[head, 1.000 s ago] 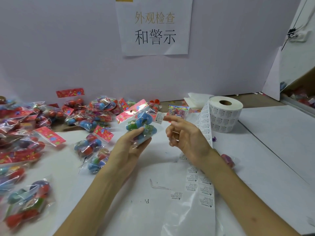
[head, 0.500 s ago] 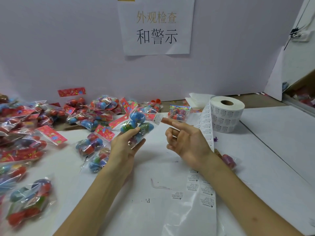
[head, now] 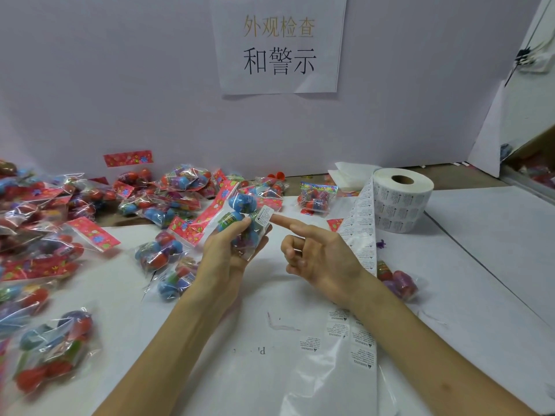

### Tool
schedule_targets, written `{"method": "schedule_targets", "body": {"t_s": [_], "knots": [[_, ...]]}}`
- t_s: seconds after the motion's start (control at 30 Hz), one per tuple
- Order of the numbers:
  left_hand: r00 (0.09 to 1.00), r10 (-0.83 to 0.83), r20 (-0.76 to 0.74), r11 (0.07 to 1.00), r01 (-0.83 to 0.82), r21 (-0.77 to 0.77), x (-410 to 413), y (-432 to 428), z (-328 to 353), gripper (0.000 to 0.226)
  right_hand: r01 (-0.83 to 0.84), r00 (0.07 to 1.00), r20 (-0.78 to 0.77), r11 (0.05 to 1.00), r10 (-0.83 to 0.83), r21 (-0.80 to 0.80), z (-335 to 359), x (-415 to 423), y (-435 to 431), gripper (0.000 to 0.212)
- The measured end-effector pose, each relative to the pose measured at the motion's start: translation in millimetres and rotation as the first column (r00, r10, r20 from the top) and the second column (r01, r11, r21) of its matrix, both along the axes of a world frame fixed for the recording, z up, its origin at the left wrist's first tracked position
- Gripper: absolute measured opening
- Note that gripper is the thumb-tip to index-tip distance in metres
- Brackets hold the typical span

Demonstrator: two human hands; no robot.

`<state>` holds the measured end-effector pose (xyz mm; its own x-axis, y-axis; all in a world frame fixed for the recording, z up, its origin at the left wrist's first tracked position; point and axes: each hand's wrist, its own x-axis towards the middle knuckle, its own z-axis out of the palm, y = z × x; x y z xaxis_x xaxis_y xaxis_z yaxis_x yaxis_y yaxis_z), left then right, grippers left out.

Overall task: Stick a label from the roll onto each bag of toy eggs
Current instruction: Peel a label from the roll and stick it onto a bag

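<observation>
A clear bag of toy eggs (head: pixel 240 219) is held just above the centre of the frame, gripped by the left hand (head: pixel 223 259) with fingers and thumb curled round its lower part. A small white label (head: pixel 265 217) is seen at the bag's right edge, touched by the outstretched index fingertip (head: pixel 277 219) of the right hand (head: pixel 322 256). That hand's other fingers are curled in and nothing is held by them. Whether the label is fully stuck down cannot be told.

The bag is judged light, its film thin and slippery, the eggs inside hard and free to shift. It is best supported from behind, across the eggs, so that a firm backing is given for pressing. The label is flimsy and tacky, best handled by one edge.

The label roll (head: pixel 402 199) stands right of centre, its backing strip (head: pixel 360 235) trailed down the counter (head: pixel 480 265) behind the right wrist, where it could be snagged by the forearm. A heap of bags (head: pixel 45 220) is spread at the left, and a loose bag (head: pixel 399 280) lies just beside the right wrist. A paper sign (head: pixel 279 46) is fixed on the wall above.
</observation>
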<state>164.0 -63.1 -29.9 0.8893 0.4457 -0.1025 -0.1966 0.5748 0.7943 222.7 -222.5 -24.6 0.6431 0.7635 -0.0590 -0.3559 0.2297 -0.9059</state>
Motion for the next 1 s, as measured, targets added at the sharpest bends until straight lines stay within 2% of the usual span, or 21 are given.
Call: {"method": "schedule_targets", "body": {"t_s": [0.2,0.5,0.67,0.8,0.87,0.9,0.97,1.0], "knots": [[1.0,-0.019,0.008,1.0,0.019,0.0,0.0,0.1,-1.0,0.031,0.001,1.0,0.012,1.0,-0.001,0.0,1.2,-0.4,-0.1,0.046],[1.0,0.019,0.017,1.0,-0.02,0.016,0.7,-1.4,0.1,0.048,0.0,0.997,0.074,1.0,0.002,-0.021,1.1,-1.9,1.5,0.036],[0.999,0.044,-0.018,0.999,-0.044,0.023,1.1,0.9,-2.8,0.027,-0.003,0.991,0.133,0.999,0.01,-0.049,-2.1,-1.5,2.5,0.035],[0.998,0.056,-0.04,0.998,-0.055,0.022,2.1,1.4,-3.5,0.031,0.044,0.971,0.237,0.993,-0.017,-0.105,-3.7,3.1,3.6,0.039],[0.996,0.067,-0.057,0.998,-0.066,0.024,2.6,0.8,-4.1,0.037,0.166,0.926,0.364,0.972,-0.097,-0.164,-5.0,6.3,4.0,0.033],[0.996,0.069,-0.055,0.997,-0.068,0.02,2.6,0.8,-4.2,0.038,0.272,0.873,0.462,0.941,-0.153,-0.202,-5.9,8.4,3.9,0.034],[0.998,0.06,-0.034,0.998,-0.061,-0.003,2.3,2.2,-3.0,0.041,0.536,0.674,0.707,0.8,-0.213,-0.27,-11.3,15.0,1.9,0.041],[0.998,0.055,-0.025,0.998,-0.055,-0.008,1.7,3.7,-1.3,0.045,0.621,0.597,0.775,0.731,-0.207,-0.283,-13.3,18.2,-0.1,0.043]]}}
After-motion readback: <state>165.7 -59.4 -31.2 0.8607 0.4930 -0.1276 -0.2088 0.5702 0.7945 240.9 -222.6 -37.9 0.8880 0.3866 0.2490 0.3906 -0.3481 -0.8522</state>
